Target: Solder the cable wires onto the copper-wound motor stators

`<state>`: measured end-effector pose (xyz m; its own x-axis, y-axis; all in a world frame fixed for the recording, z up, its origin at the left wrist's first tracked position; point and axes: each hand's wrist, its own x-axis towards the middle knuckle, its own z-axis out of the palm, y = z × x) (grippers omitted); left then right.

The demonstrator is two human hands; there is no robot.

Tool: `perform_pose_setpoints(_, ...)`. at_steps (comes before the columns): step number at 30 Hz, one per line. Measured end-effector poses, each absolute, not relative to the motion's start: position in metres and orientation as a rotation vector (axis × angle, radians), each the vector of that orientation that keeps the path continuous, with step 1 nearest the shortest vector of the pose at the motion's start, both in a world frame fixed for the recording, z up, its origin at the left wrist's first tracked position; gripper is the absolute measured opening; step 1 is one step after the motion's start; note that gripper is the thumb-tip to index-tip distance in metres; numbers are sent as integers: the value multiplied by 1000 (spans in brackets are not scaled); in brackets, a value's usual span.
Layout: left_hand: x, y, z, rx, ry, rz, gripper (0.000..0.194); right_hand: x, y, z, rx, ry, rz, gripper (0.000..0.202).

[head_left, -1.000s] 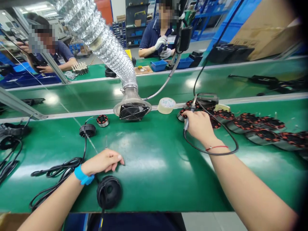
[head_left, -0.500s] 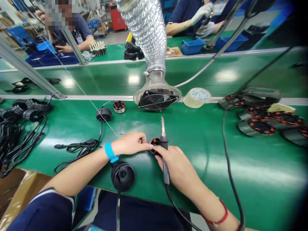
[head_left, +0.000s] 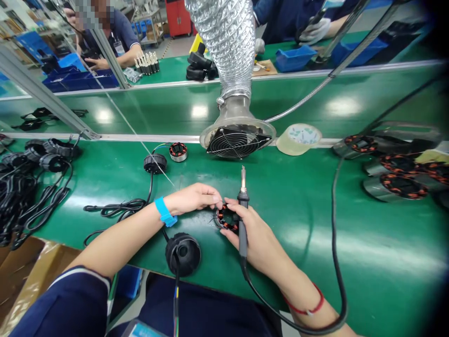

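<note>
My right hand (head_left: 261,234) is closed around a stator (head_left: 220,219) with copper windings, gripping its rim between thumb and fingers. The same hand holds a soldering iron (head_left: 242,241), its bare tip pointing away from me. My left hand (head_left: 194,197) pinches at the far-left rim of the stator; what lies between its fingertips is too small to make out. A thin pale strand (head_left: 133,128) runs from the upper left down to my left hand. Below my left wrist sits a black round housing (head_left: 194,256), its cable hanging over the bench edge.
A fume extractor (head_left: 236,142) hangs ahead, beside a tape roll (head_left: 298,147). Another stator (head_left: 178,152) is wired to a black cap (head_left: 155,163). Several stators (head_left: 396,187) stand right; cabled parts (head_left: 52,161) pile left. Co-workers sit across the bench.
The stator shows more openly between my hands. My left fingers have shifted up to its far rim, and my right thumb and fingers have spread wider around it. The view has shifted slightly.
</note>
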<state>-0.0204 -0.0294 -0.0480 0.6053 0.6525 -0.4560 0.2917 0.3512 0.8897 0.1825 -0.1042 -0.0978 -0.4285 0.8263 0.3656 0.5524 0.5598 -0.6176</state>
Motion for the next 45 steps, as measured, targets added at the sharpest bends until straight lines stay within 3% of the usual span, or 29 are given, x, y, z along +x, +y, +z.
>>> perform_pose_setpoints(5, -18, -40, -45, 1222, 1025, 353, 27, 184, -105, -102, -1147, -2073, 542, 45)
perform_pose_setpoints(11, -36, -55, -37, 1368, 1027, 182, 26, 184, -104, -103, -1160, -2062, 543, 44)
perform_pose_setpoints(21, -12, -50, -49, 1226, 1061, 339, 35, 184, -104, -105, -1188, -2024, 488, 44)
perform_pose_setpoints(33, -18, -53, -53, 1317, 830, 133, 26, 184, -102, -108, -1172, -2040, 513, 44)
perform_pose_setpoints(39, -50, -63, -1, 1819, 914, -75, 29, 200, -98, -99, -1177, -2049, 539, 55)
perform_pose_setpoints(43, -81, -100, 33, 2044, 729, -288, 47, 208, -100, -93, -1189, -1991, 609, 67)
perform_pose_setpoints(45, -88, -119, 32, 2174, 729, -322, 46, 209, -102, -91, -1155, -1951, 633, 67)
